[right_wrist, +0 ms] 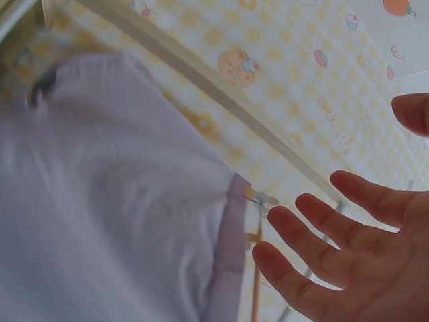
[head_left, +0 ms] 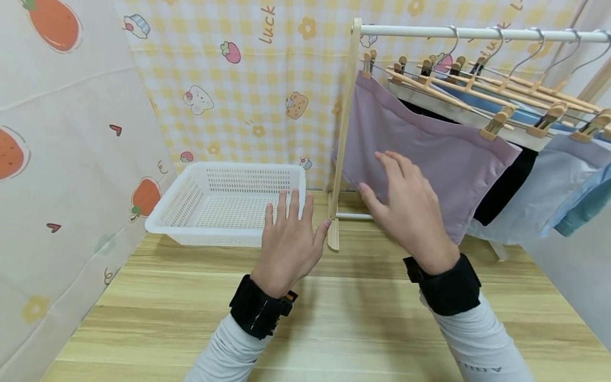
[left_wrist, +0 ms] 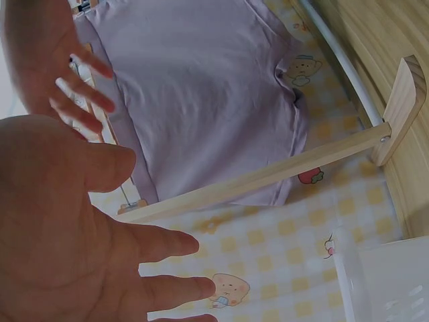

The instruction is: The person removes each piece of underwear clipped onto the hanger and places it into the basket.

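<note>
In the head view my left hand [head_left: 291, 244] hovers over the table by the near right corner of a white plastic basket [head_left: 179, 234], its fingers spread and holding nothing. Farther right, my right hand [head_left: 410, 212] is raised in front of a pair of lilac shorts [head_left: 425, 140], fingers extended, nothing in its grasp. Those shorts hang by their waistband from a clip hanger [head_left: 429, 90], with a wooden clip [head_left: 497, 122] at the near end. The right wrist view shows the lilac cloth [right_wrist: 127, 174] beside my right fingers [right_wrist: 315, 235], apart from them.
A wood-and-white clothes rack [head_left: 345, 127] stands at the right on the wooden table [head_left: 305, 329]. Behind the lilac shorts hang black [head_left: 506, 185], pale blue [head_left: 558, 180] and teal [head_left: 584, 212] garments on several hangers. A patterned curtain [head_left: 253, 106] covers the back.
</note>
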Tool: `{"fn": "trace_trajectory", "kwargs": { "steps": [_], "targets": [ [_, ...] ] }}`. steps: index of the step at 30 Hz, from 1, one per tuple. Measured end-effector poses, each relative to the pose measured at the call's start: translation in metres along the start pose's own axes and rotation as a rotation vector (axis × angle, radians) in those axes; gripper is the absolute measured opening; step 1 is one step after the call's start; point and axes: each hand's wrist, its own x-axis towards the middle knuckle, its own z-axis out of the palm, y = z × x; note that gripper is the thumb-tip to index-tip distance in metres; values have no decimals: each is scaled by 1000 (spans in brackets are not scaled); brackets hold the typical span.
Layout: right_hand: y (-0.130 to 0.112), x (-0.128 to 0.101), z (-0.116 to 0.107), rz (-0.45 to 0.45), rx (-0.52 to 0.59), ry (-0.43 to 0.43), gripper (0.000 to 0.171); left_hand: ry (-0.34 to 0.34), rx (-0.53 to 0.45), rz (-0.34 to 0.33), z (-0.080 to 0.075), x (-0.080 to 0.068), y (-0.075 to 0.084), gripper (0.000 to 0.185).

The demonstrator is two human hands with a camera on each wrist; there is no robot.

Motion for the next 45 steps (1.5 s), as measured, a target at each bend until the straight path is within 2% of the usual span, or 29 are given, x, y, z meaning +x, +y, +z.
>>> {"fn": "trace_trajectory", "kwargs": {
  "steps": [6, 15, 22, 34, 39, 45],
  "targets": [
    [4, 17, -23, -25, -31, 86, 60, 1, -10, 2, 0, 0, 0, 70],
    [27, 51, -61, 49, -124, 138, 59, 10, -18, 12, 0, 0, -2, 69],
    [45, 75, -76, 55, -138, 175, 55, 6, -30, 15, 1, 0, -3, 70],
    [67, 117, -86, 131, -207, 25, 56, -6, -40, 1, 0, 0, -3, 69],
    [75, 127, -84, 153, -216, -39, 53, 4, -45, 1, -1, 0, -4, 70],
    [83, 131, -80, 131, -237, -58, 46, 0, -47, -2, -1, 0, -4, 70]
  ]
}}
